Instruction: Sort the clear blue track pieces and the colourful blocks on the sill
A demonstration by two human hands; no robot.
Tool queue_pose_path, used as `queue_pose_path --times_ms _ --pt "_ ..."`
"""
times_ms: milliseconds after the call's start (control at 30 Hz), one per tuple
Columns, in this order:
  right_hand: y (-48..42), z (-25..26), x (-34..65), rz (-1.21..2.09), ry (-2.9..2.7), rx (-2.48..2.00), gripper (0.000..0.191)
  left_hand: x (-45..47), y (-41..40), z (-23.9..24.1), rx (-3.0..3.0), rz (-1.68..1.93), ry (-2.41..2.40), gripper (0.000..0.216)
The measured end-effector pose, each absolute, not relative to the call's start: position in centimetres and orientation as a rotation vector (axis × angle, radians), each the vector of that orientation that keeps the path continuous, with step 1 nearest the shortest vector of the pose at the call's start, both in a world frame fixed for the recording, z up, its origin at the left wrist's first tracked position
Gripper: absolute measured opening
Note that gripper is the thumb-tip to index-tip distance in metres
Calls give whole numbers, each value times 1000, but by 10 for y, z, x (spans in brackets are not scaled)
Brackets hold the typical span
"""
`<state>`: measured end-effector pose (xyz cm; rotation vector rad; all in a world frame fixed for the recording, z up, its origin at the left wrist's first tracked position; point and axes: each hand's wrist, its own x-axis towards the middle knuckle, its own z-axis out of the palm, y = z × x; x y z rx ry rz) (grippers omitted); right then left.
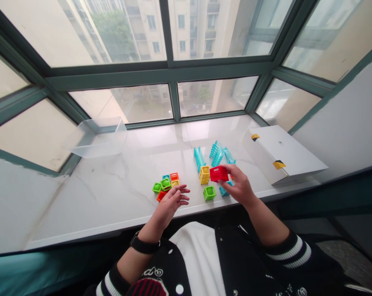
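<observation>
My right hand (239, 185) grips a red toy block (219, 174), raised a little over the ledge. Just left of that block stands a yellow block (205, 175), and a green block (210, 193) is nearer to me. A blue block (225, 188) lies partly hidden by my right hand, with a bit of orange beside it. My left hand (173, 201) hovers with its fingers stretched out and nothing in it. Beyond its fingers is a cluster of blocks, among them a green block (166, 183) and an orange-red block (161, 196), partly covered by the hand.
Clear turquoise track pieces (217, 153) lie behind the yellow block. At the left back stands a transparent plastic bin (102, 137). A white box (284, 152) with yellow-black tabs sits on the right. Window frames (161, 76) border the marble ledge (118, 197).
</observation>
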<state>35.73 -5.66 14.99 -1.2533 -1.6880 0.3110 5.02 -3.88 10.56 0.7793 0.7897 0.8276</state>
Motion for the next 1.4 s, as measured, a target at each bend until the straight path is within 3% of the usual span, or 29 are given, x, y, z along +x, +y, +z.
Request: queue_pose_path --times_ms 333,1400 --pt "-54 124 422 340 -1503 -1561 42 18 -38 77 673 856 927 54" --pt "14 71 420 561 -1988 -1943 53 27 -47 56 650 754 1066 55"
